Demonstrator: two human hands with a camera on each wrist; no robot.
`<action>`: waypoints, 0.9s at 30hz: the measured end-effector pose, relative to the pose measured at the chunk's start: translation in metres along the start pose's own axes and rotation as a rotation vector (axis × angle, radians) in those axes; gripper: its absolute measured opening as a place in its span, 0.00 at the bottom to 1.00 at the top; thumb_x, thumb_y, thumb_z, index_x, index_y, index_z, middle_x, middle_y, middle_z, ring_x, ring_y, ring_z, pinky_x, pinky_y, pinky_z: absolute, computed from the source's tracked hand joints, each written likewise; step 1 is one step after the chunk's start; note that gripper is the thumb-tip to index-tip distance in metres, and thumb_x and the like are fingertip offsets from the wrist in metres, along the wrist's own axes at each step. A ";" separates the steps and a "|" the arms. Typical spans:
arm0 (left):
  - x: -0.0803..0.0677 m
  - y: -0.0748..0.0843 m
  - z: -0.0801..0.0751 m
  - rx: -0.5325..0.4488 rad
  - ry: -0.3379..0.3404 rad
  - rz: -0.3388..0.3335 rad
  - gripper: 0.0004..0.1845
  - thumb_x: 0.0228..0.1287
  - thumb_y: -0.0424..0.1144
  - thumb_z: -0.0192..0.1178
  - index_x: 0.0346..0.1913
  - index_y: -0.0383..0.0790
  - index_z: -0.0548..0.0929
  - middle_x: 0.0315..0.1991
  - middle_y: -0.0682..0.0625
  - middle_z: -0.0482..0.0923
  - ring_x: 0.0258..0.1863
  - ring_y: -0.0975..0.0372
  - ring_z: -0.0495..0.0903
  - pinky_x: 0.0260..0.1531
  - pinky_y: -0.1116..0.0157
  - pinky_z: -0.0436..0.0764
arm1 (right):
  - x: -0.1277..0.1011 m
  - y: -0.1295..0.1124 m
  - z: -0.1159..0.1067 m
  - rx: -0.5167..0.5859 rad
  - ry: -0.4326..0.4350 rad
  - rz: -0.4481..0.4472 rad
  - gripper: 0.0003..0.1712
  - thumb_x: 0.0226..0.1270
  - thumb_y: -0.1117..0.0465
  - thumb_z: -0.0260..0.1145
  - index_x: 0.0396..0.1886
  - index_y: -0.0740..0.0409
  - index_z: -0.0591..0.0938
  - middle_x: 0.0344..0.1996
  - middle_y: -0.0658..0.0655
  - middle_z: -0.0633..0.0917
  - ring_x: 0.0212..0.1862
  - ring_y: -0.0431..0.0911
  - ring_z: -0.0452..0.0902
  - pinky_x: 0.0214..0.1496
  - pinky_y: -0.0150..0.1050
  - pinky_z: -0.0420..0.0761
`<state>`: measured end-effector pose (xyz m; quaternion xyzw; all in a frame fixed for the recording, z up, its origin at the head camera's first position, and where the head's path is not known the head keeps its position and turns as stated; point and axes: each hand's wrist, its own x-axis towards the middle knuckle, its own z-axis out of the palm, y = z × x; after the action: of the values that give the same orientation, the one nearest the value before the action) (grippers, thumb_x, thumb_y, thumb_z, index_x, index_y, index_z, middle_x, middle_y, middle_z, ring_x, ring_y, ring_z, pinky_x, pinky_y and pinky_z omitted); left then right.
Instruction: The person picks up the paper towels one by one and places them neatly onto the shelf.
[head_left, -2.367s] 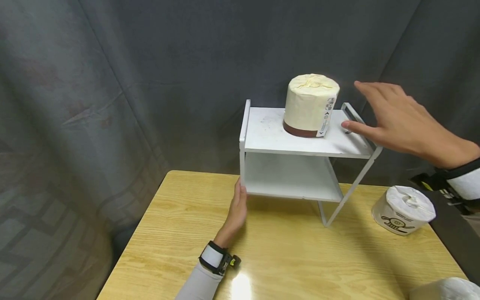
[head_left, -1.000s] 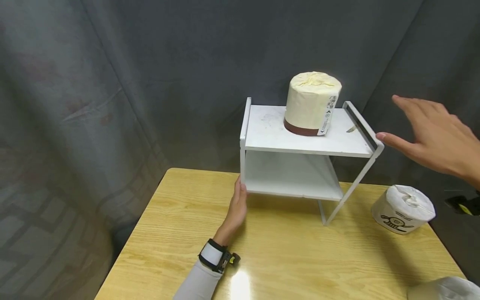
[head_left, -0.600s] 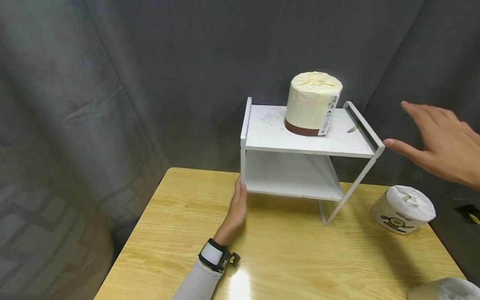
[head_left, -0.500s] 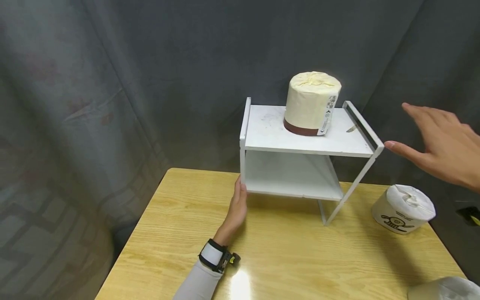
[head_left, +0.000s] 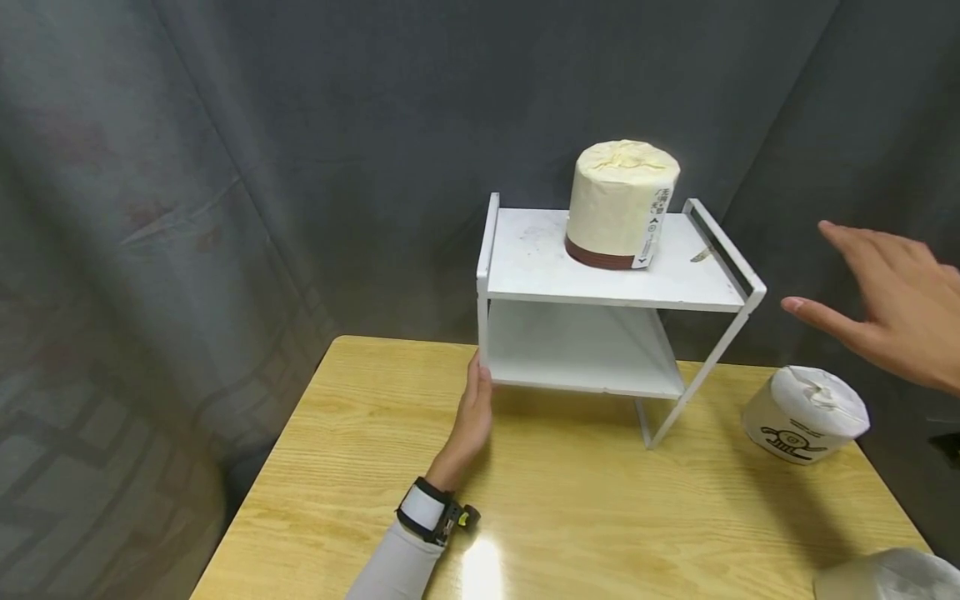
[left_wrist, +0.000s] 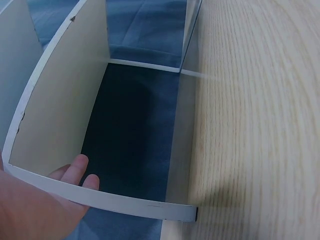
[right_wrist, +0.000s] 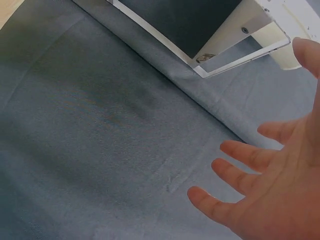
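Grey curtain (head_left: 360,208), hung behind everything as a plain backdrop; wooden table (head_left: 570,508), the base for the work; white two-board shelf (head_left: 525,267), on the table toward its far edge, its raised side frames probably meant to stop goods sliding off the ends.

Cream paper-wrapped roll (head_left: 618,212), upright on the upper board, nearer the right frame than the left; its broad flat base is presumably why it needs no hand to keep it up; white roll (head_left: 808,417) with a printed drawing, on the table to the right of the shelf, apart from it; third roll (head_left: 885,575), near the right corner closest to the person, partly out of sight from here.

Left hand (head_left: 468,417), low at the shelf's front left post (head_left: 482,333); fingers curled round the post, their tips showing on its inner side; the hold looks like one that steadies the light frame; right hand (head_left: 896,308), in the air beyond the right frame, fingers well spread and thumb apart, holding nothing and clear of shelf and rolls alike.

Wrist strap (head_left: 423,512) on the left arm, carrying a small device; printed label (head_left: 652,225) down the cream roll's side; dark mark (head_left: 702,254) on the upper board, too small to make out.
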<state>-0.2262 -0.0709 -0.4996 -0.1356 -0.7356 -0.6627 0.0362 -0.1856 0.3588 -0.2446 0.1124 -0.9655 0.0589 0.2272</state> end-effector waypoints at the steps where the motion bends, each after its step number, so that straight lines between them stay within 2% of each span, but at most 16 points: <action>1: 0.000 0.000 0.000 0.000 0.000 0.001 0.34 0.88 0.60 0.28 0.87 0.53 0.42 0.86 0.46 0.46 0.84 0.52 0.52 0.79 0.47 0.61 | -0.002 0.000 0.000 -0.002 0.002 0.004 0.56 0.74 0.34 0.63 0.86 0.61 0.53 0.77 0.77 0.62 0.76 0.79 0.53 0.69 0.83 0.52; 7: -0.001 0.002 0.002 0.006 0.012 0.002 0.33 0.89 0.57 0.27 0.87 0.52 0.42 0.86 0.44 0.47 0.83 0.49 0.54 0.78 0.44 0.63 | -0.010 0.000 0.003 -0.012 0.031 0.004 0.56 0.75 0.31 0.61 0.85 0.63 0.55 0.77 0.77 0.63 0.76 0.78 0.55 0.77 0.77 0.50; 11: -0.001 0.002 0.002 0.005 0.016 0.001 0.32 0.90 0.55 0.27 0.87 0.52 0.42 0.86 0.44 0.47 0.82 0.47 0.57 0.77 0.43 0.64 | -0.017 0.004 0.006 -0.043 0.021 0.015 0.59 0.75 0.27 0.57 0.85 0.65 0.53 0.77 0.77 0.61 0.76 0.77 0.54 0.82 0.70 0.46; 19: 0.000 0.000 0.001 0.005 0.019 -0.011 0.36 0.87 0.63 0.27 0.87 0.53 0.42 0.87 0.44 0.46 0.84 0.49 0.51 0.80 0.44 0.58 | -0.026 0.010 0.012 -0.036 0.015 0.016 0.60 0.74 0.27 0.57 0.85 0.67 0.53 0.77 0.79 0.60 0.77 0.76 0.53 0.84 0.66 0.43; 27: 0.001 -0.001 0.001 0.010 0.013 0.002 0.35 0.88 0.60 0.26 0.87 0.51 0.42 0.86 0.43 0.46 0.84 0.48 0.51 0.79 0.43 0.59 | -0.034 0.012 0.016 -0.001 0.059 -0.029 0.59 0.73 0.27 0.59 0.83 0.67 0.57 0.72 0.81 0.66 0.74 0.76 0.58 0.85 0.62 0.45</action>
<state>-0.2271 -0.0697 -0.5003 -0.1319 -0.7384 -0.6600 0.0425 -0.1655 0.3746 -0.2747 0.1247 -0.9567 0.0585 0.2564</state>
